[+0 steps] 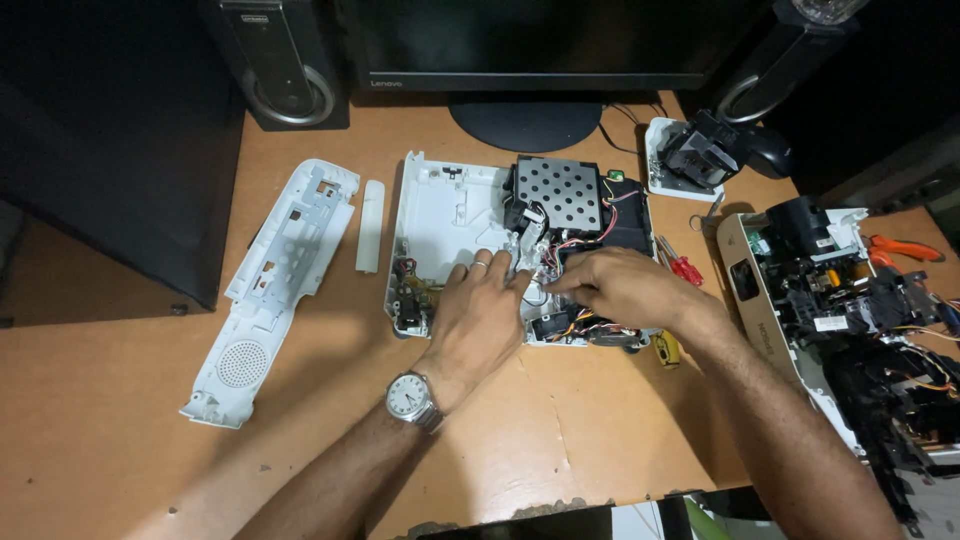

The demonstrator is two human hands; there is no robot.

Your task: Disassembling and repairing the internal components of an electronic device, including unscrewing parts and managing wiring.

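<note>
Head view shows both hands on the opened white projector chassis (440, 215) mid-tabletop: left hand (478, 310) flat, empty, right hand (620, 288) pinching wires (560, 290) at its centre.

Both hands (545, 300) cover the wiring in the middle of the opened white device (440, 215); the fingertips' grip there cannot be told. The dismantled unit (850, 320) runs off the right edge.
</note>
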